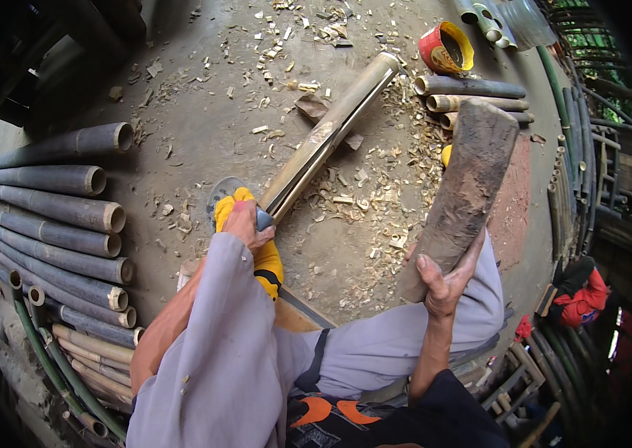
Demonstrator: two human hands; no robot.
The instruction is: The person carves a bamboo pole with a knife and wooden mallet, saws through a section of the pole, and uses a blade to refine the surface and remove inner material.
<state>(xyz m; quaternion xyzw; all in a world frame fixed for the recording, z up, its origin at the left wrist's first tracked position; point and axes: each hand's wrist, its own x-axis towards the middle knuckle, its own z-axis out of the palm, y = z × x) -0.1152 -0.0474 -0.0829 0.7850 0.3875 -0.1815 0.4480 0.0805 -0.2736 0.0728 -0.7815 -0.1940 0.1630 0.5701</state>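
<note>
My right hand (pixel 446 287) grips the lower end of a thick, worn block of dark wood (pixel 469 175), raised at a tilt above my right knee. My left hand (pixel 247 224) is closed beside my yellow-covered left foot (pixel 268 261), around a short grey-blue piece (pixel 263 219); its kind I cannot make out. That piece is against the near end of a long bamboo pole (pixel 331 138). Lengthwise dark splits run along the pole, which lies slantwise away from me. A flat brown scrap (pixel 311 107) is beside its middle.
Several bamboo poles (pixel 54 209) lie in a row at left. At the far right are shorter bamboo pieces (pixel 472 87) and a red and yellow bucket (pixel 446 48). Shavings (pixel 375 201) litter the floor. A person in red (pixel 584 295) is at the right edge.
</note>
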